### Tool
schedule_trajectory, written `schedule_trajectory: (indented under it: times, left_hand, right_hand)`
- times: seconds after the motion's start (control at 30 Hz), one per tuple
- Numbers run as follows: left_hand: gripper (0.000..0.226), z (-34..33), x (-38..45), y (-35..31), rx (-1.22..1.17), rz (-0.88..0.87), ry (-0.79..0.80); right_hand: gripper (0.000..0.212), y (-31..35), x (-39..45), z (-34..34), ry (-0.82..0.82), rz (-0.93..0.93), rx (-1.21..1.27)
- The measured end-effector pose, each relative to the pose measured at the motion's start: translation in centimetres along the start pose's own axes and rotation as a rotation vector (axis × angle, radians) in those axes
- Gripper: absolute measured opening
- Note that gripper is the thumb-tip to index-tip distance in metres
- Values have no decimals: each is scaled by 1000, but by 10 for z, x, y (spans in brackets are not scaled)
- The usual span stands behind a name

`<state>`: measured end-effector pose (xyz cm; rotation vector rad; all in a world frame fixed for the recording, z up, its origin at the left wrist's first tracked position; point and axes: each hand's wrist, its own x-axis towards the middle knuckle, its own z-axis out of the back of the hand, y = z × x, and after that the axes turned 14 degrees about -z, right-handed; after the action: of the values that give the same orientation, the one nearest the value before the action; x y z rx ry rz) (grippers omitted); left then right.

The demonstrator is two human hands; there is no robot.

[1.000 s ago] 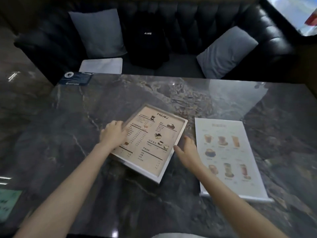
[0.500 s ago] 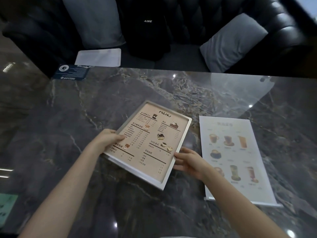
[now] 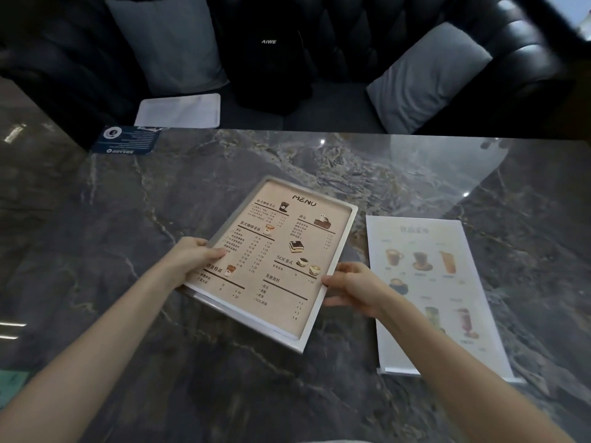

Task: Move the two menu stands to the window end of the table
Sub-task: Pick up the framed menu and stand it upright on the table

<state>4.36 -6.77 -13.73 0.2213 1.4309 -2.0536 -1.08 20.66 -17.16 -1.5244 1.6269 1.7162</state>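
Observation:
A beige menu stand (image 3: 281, 251) headed MENU, in a silver frame, is held tilted just above the dark marble table (image 3: 128, 219). My left hand (image 3: 192, 255) grips its left edge, thumb on the printed face. My right hand (image 3: 355, 284) grips its right edge. A second menu stand (image 3: 447, 251), white with pictures of drinks, lies flat on the table to the right, partly under my right forearm.
A dark blue card (image 3: 128, 139) lies at the table's far left edge. Beyond the table stands a black tufted sofa with two grey cushions (image 3: 425, 75), a black backpack (image 3: 271, 52) and a white tray-like pad (image 3: 179, 110). Window light shows at the top right.
Both hands went from resting beside the beige menu stand to gripping its side edges, and its near end has come up off the table. The view has dipped closer.

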Motion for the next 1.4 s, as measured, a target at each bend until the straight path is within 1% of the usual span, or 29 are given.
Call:
schedule_trajectory:
  times: [0.1,0.13,0.2,0.23,0.27,0.33,0.37,0.43,0.47,0.57,0.77,0.9,1.0,1.13,1.23,1.3,1.4]
  left_hand:
    - [42,0,6,-9,-38,-59,2]
    - [38,-1,6,-13,-44,-75,11]
    - [15,-3,10,-20,-74,-91,28]
    - [13,-3,14,-21,-94,-117,46]
    - [17,-5,14,-26,-119,-132,58]
    - [8,-8,20,-27,-151,-156,99]
    - [8,-9,22,-25,-172,-171,123]
    - [19,-13,25,-23,-207,-203,146]
    - [20,-16,26,-23,-217,-219,148]
    - [9,-26,30,-19,-280,-275,160]
    - [14,-33,35,-10,-315,-347,157]
    - [15,-35,35,-1,-332,-355,159]
    - [15,-36,33,5,-335,-372,149]
    - [17,-36,32,21,-293,-387,69]
    - [23,-40,28,29,-273,-407,2]
    - [23,-41,26,32,-258,-415,-15]
    - [20,-38,26,38,-215,-413,1]
  right_hand:
    - [23,13,-17,4,-34,75,-36]
    - [24,18,-22,6,-50,100,-39]
    - [27,25,-31,7,-90,145,-39]
    - [29,27,-35,8,-108,170,-38]
    - [30,29,-40,9,-122,198,-36]
    - [27,32,-48,9,-146,265,-37]
    - [24,33,-51,9,-160,298,-43]
    - [19,31,-56,10,-203,353,-56]
    - [17,30,-57,10,-228,383,-65]
    - [22,23,-58,10,-276,467,-95]
    - [21,6,-53,13,-344,566,-146]
    - [28,-8,-48,11,-364,577,-144]
    - [26,-15,-47,9,-333,584,-141]
    - [34,-22,-47,5,-369,608,-176]
    - [33,-28,-47,2,-401,606,-242]
    - [34,-32,-47,-1,-407,599,-284]
    - [35,-36,-48,-3,-423,600,-319]
